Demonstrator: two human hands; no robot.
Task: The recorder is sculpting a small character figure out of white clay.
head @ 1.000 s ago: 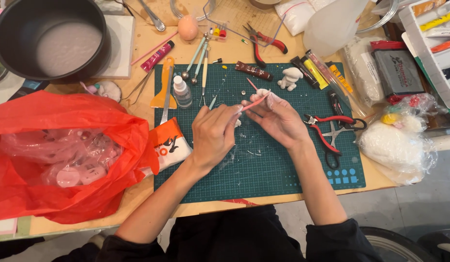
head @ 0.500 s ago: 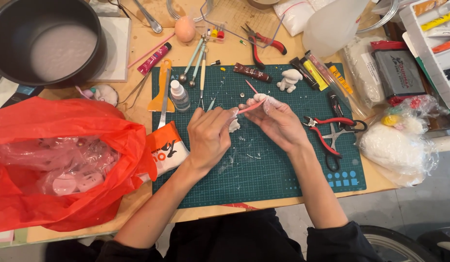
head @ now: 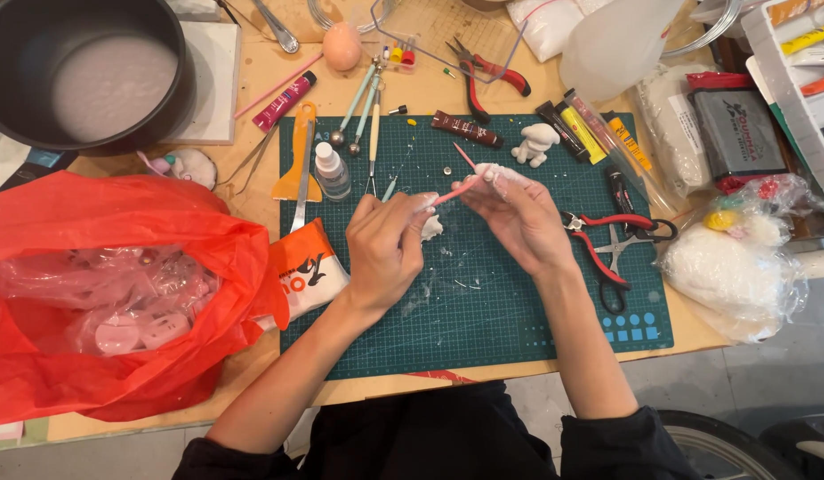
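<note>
Over a dark green cutting mat (head: 518, 311), my left hand (head: 385, 249) pinches a small lump of white clay (head: 431, 228) between fingers and thumb. My right hand (head: 518, 218) holds a thin pink modelling tool (head: 459, 185), its tip pointing left toward the clay and the left fingertips. White clay smears coat the fingertips of both hands. A small white clay figure (head: 536, 142) stands on the mat just beyond my right hand.
A red plastic bag (head: 109, 293) of pink pieces lies at left, a dark pot (head: 83, 71) at far left. Sculpting tools (head: 367, 107), a small bottle (head: 330, 171), paint tubes (head: 572, 129), red-handled pliers (head: 607, 244), scissors and bagged white clay (head: 741, 267) ring the mat.
Both hands have shifted slightly on the mat; the pink tool's tip stays against the clay in my left fingers.
</note>
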